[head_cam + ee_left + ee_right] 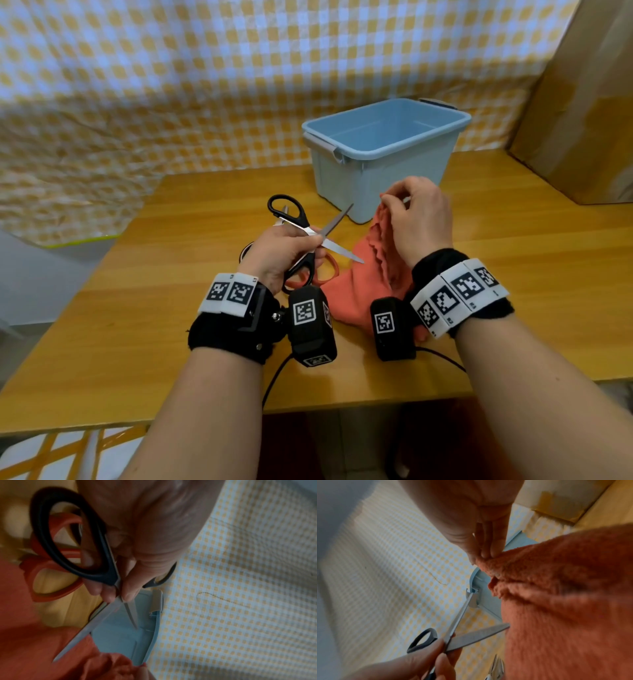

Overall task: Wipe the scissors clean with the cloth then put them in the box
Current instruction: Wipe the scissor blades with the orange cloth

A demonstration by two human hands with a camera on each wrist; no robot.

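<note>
My left hand (310, 245) grips black-handled scissors (301, 222) near the pivot, above the table. Their blades are spread; one tip points at the blue box (387, 137), the other at the orange cloth (363, 291). My right hand (392, 202) pinches the cloth's top edge and holds it up in front of the box; the lower part lies bunched on the table. The left wrist view shows the black handle (68, 540) and the open blades over the box (120, 635). In the right wrist view my fingertips (484, 553) pinch the cloth (565, 588) beside the blades (471, 638).
Orange-handled scissors (325, 272) lie on the wooden table (171, 342) under my left hand, partly hidden. More metal tools (281, 214) lie behind it. A tall cardboard box (589, 102) stands at the right. A yellow checked sheet (171, 85) hangs behind.
</note>
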